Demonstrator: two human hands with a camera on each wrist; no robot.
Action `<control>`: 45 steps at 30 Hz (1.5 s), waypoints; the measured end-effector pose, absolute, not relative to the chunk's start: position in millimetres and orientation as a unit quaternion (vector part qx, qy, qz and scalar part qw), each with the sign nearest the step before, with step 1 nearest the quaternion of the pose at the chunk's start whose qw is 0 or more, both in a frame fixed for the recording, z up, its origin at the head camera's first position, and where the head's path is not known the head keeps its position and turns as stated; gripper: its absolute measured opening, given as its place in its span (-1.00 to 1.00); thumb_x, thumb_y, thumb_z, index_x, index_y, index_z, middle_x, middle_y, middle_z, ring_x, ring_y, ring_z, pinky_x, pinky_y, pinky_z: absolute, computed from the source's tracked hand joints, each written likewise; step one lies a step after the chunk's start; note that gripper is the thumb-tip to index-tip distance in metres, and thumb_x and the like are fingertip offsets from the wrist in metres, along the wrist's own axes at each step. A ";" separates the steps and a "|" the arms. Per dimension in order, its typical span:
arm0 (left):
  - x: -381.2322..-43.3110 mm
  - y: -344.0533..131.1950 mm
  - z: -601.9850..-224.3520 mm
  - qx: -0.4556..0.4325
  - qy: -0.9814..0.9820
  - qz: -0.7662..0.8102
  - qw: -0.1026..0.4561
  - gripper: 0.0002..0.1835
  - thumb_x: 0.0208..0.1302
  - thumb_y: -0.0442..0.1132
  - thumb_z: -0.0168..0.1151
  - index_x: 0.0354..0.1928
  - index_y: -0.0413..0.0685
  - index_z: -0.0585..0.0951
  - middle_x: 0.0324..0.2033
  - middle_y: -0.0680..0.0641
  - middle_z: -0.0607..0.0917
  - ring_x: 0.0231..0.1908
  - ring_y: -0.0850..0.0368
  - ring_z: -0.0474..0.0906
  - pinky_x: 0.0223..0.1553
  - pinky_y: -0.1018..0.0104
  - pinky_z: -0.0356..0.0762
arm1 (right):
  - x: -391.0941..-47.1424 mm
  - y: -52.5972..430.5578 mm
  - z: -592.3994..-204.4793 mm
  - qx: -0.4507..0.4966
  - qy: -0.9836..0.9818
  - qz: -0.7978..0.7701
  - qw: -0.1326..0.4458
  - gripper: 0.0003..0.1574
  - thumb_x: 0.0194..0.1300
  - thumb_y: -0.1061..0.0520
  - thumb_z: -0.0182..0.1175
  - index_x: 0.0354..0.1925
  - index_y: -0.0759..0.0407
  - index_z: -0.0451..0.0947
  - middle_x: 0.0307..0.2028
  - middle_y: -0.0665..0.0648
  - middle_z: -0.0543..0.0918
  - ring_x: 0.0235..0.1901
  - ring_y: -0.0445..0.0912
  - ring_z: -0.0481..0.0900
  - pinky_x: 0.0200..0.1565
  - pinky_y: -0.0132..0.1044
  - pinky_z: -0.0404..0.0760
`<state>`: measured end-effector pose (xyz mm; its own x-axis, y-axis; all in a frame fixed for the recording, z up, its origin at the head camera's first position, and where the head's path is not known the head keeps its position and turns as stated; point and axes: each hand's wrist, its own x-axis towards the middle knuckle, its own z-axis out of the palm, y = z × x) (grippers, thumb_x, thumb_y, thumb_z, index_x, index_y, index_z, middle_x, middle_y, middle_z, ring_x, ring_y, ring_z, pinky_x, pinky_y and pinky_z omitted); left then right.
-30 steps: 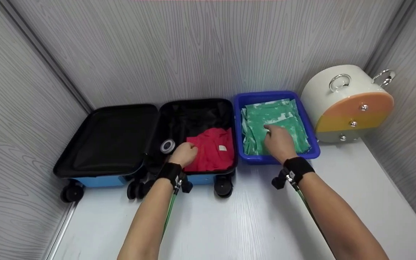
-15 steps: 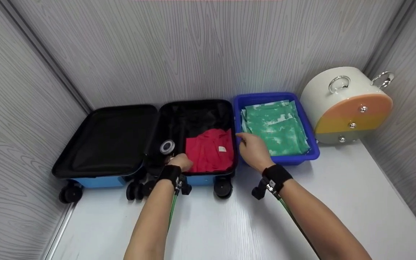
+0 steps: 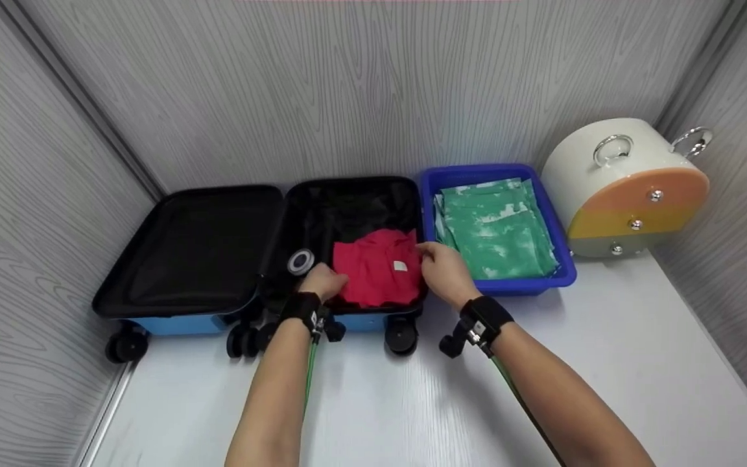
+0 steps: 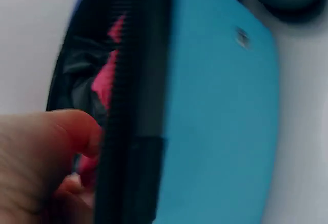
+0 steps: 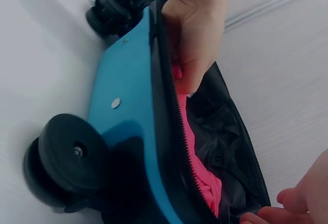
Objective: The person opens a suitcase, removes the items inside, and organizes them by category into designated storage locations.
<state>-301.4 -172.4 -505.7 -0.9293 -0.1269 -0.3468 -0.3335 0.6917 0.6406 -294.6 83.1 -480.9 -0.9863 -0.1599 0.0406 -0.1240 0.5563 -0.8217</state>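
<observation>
A folded red garment point(image 3: 380, 266) with a small white label lies in the right half of an open suitcase point(image 3: 360, 323), blue outside with black lining. My left hand point(image 3: 323, 283) pinches the garment's near left corner, just inside the zippered rim; the right wrist view shows pink-red cloth between its thumb and fingers. My right hand point(image 3: 448, 272) is over the suitcase's right rim, beside the garment's right edge. Its fingers point(image 5: 294, 201) are loosely bent over the black lining, apart from the cloth.
A blue basket point(image 3: 532, 285) holding folded green-and-white cloth point(image 3: 497, 227) stands against the suitcase's right side. Beyond it is a cream drum-shaped cabinet point(image 3: 636, 194) with metal rings. A round white-rimmed object point(image 3: 301, 262) sits near the hinge of the suitcase; black wheels point(image 3: 401, 336) face the front.
My right hand has moved left from over the basket to the suitcase's right rim. My left hand has dipped at the garment's near left corner, then risen slightly.
</observation>
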 end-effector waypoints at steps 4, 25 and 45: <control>-299.7 -176.9 -502.1 -0.140 0.867 0.470 0.091 -0.86 0.41 -0.45 -0.05 -0.22 -0.31 0.53 -0.31 -0.10 0.52 -0.45 0.09 0.47 -0.42 0.33 0.53 | -296.6 79.4 -477.9 -0.081 0.864 -0.494 0.061 -0.46 0.51 0.26 -0.11 0.35 0.29 0.49 0.25 0.25 0.59 -0.05 0.02 0.56 -0.05 -0.18 0.54; -292.6 -197.7 -502.3 -0.146 0.884 0.440 0.061 -0.60 0.42 -0.44 -0.05 0.11 -0.21 0.71 -0.06 -0.18 0.66 -0.65 0.22 0.25 -0.58 0.37 0.23 | -304.5 33.7 -490.1 0.104 0.675 -0.685 0.254 -0.53 0.55 -0.04 0.07 0.17 0.27 0.56 0.18 0.16 0.46 0.20 0.06 0.41 0.28 0.03 0.42; -289.5 -194.2 -488.8 -0.104 0.862 0.487 0.099 -0.49 0.39 -0.55 -0.08 0.35 -0.35 0.50 0.32 -0.33 0.49 -0.50 0.18 0.29 -0.46 0.40 0.28 | -295.8 23.4 -503.7 -0.098 0.889 -0.443 0.053 -0.18 0.17 0.51 0.00 0.44 0.39 0.34 0.28 0.33 0.43 0.32 0.12 0.41 0.33 -0.14 0.40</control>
<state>-289.5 -194.2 -488.8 -0.9588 -0.0825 -0.2719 -0.2755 0.5041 0.8186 -295.8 23.4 -503.7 -0.9752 -0.2213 -0.0074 -0.1273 0.5876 -0.7991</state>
